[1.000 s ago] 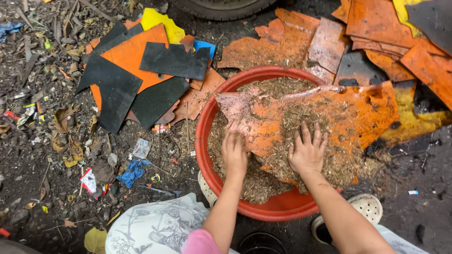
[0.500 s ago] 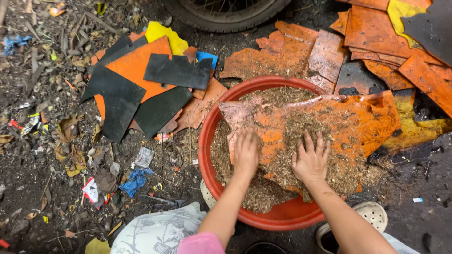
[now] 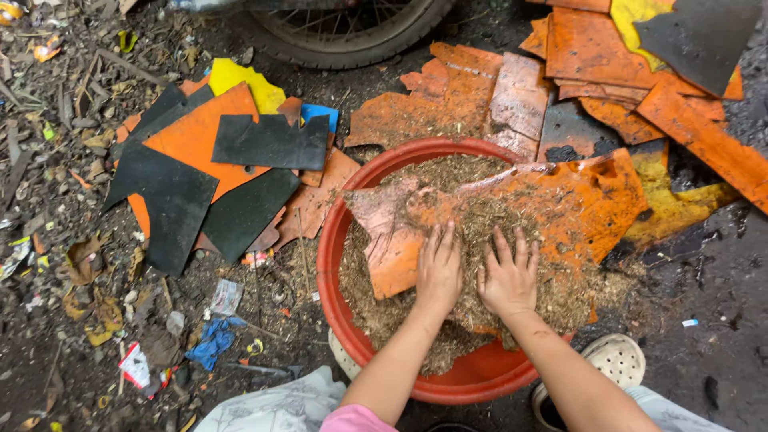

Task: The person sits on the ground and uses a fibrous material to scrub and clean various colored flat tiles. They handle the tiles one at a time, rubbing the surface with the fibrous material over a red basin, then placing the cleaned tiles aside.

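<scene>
The palms of both hands are hidden against what lies under them, and the underside of the orange sheet cannot be seen. The right edge of that sheet is draped over the rim of the red basin at centre right of the frame, so that part of the rim is covered. A tyre is cut off by the top edge, and the person's body is cut off at the bottom edge.

The fingers of the left hand are spread flat, pointed toward the top of the frame, and pressed on the sheet and on the brown sawdust-like litter heaped over it. The fingers of the right hand are likewise splayed open and laid flat on the litter, just beside the left hand. Nothing is gripped by either hand.

Both forearms are extended from the lower edge up into the basin, the left one from a pink sleeve, the right one from lower right. A white perforated sandal is seen just beside the basin at lower right.

Black and orange sheet scraps are piled at centre left, and more orange sheets are stacked at upper right. Dirt and small litter are scattered over the left of the frame.
</scene>
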